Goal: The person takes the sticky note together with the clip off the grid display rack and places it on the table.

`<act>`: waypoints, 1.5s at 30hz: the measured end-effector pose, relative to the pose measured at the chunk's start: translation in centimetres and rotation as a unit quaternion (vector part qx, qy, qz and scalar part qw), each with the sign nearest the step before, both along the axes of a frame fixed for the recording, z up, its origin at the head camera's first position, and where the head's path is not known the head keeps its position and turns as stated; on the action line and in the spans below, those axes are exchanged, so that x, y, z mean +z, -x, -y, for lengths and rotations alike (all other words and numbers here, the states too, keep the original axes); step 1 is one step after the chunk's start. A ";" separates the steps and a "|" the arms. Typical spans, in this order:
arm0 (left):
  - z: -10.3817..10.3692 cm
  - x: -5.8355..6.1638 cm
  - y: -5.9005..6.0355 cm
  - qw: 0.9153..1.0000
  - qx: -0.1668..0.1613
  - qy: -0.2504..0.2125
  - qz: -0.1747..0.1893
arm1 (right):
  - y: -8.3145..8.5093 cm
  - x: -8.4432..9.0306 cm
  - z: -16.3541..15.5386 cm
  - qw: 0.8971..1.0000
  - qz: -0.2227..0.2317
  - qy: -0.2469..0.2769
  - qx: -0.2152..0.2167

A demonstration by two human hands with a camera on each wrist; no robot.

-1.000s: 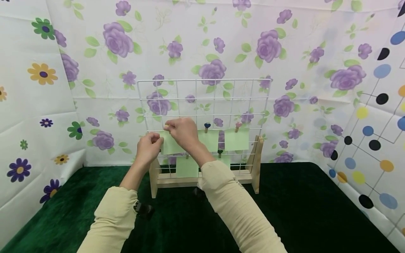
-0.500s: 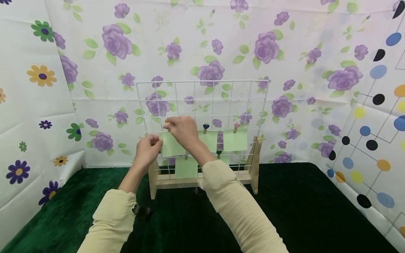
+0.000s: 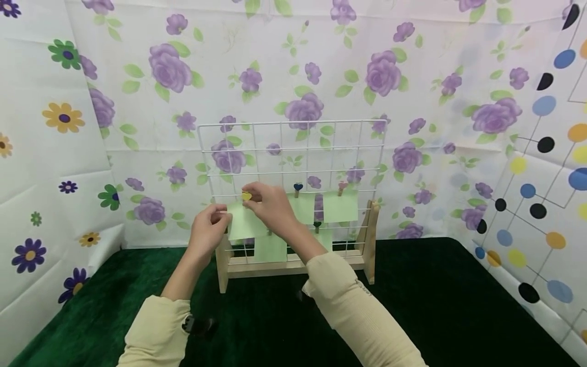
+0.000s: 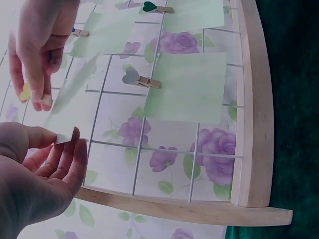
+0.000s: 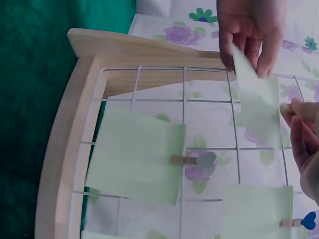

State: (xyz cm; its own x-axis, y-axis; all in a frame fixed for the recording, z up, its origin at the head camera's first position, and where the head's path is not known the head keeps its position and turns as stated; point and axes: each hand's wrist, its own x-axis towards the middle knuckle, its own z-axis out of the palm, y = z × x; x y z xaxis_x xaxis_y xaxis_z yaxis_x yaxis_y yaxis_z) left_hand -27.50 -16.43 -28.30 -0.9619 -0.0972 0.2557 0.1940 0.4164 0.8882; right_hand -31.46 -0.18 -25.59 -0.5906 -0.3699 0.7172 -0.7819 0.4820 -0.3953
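Note:
My left hand pinches the left edge of a pale green paper note between thumb and fingers, in front of a white wire grid. In the left wrist view that note's corner shows at the fingertips and the sheet stands tilted off the wires. Thumb and fingers of my right hand grip a small wooden clothespin with a yellow heart, held at the note's upper edge. Beside it, a note hangs under a blue-heart clothespin.
Another note hangs at the right under a pink-heart clothespin. A lower note has a silver-heart clothespin; a green-heart one holds its neighbour. A wooden stand carries the grid on dark green cloth.
Both hands have come slightly down with the note, its left edge shifting left. The clothespin's yellow heart, mostly covered by fingers before, now shows facing forward.

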 end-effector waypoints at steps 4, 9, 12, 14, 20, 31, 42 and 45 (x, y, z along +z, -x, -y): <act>0.2 -0.6 -0.5 1.000 0.006 0.001 0.007 | -0.7 -0.8 -0.6 1.000 0.010 0.011 0.002; 0.1 -1.7 -0.6 0.999 -0.001 -0.020 0.030 | -1.4 -1.6 -1.5 0.999 0.038 0.000 -0.005; 0.2 -2.3 -0.6 0.999 -0.009 -0.039 0.034 | -1.5 -2.0 -2.1 0.997 0.079 0.000 0.005; 0.2 -2.6 -0.6 0.998 -0.011 -0.047 0.037 | -1.5 -2.5 -2.5 0.994 0.108 0.002 0.009; 0.1 -3.3 -0.5 0.997 -0.012 -0.045 0.068 | -1.3 -3.8 -3.8 0.987 0.160 -0.001 -0.008; 0.3 -4.8 -0.8 0.997 -0.028 -0.020 0.073 | -1.2 -6.2 -5.7 0.976 0.215 0.032 0.011; 2.1 -6.3 -1.9 0.995 -0.050 -0.002 0.086 | -0.8 -8.3 -9.2 0.955 0.288 0.053 0.036; 2.7 -6.4 -2.0 0.995 -0.051 0.010 0.089 | -0.9 -8.5 -10.2 0.954 0.293 0.049 0.036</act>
